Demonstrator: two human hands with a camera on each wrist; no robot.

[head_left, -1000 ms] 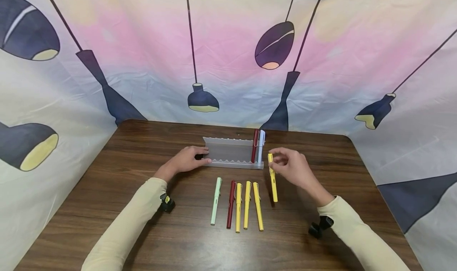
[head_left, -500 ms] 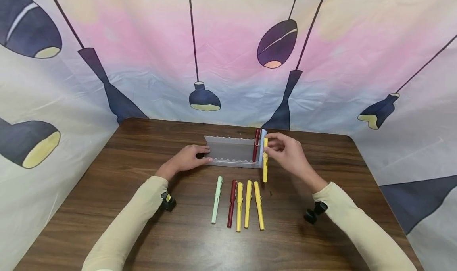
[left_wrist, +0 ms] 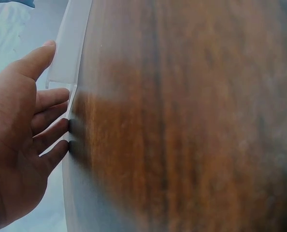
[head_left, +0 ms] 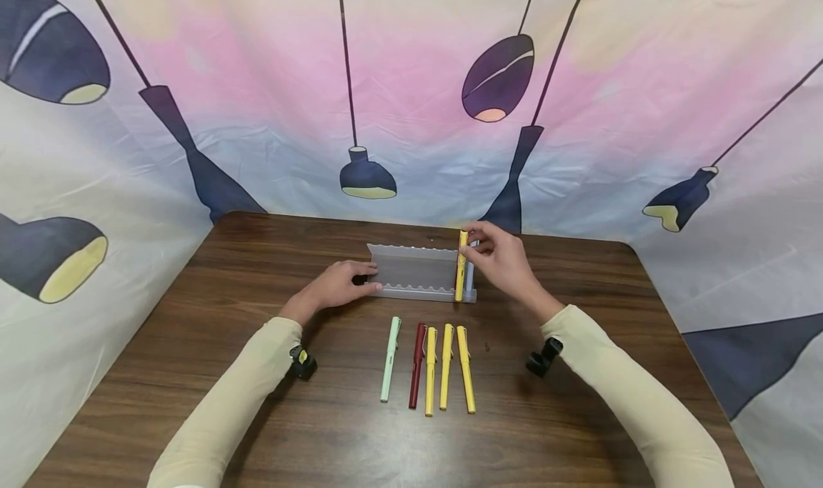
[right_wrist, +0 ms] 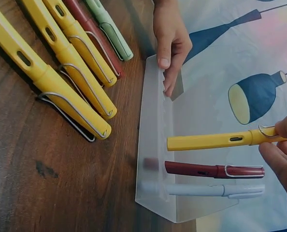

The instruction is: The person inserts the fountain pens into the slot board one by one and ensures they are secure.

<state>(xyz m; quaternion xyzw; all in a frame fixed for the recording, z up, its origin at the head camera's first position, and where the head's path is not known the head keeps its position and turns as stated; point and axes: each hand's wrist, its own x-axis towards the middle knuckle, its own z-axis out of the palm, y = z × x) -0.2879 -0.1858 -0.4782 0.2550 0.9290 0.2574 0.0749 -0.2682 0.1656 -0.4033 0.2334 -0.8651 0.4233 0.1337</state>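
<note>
A frosted clear pen rack (head_left: 418,270) with scalloped edges stands toward the back of the table. My left hand (head_left: 337,283) holds its left end, thumb at the front ledge; the left wrist view shows the fingertips against that end (left_wrist: 68,43). My right hand (head_left: 504,263) pinches a yellow pen (head_left: 461,266) by its clip end, upright over the rack's right part. In the right wrist view, a dark red pen (right_wrist: 194,169) and a pale blue pen (right_wrist: 216,190) sit in the rack beside the yellow pen (right_wrist: 201,141), whose lower end is near the front ledge.
In front of the rack lie a mint green pen (head_left: 390,359), a dark red pen (head_left: 417,365) and three yellow pens (head_left: 446,366), roughly side by side. Wood-grain table (head_left: 257,252) surrounds them. A lamp-patterned cloth (head_left: 276,81) hangs behind the table.
My right hand has carried the yellow pen leftward and away from me, from beside the rack to in front of its dark red pen. The left hand stays on the rack's end.
</note>
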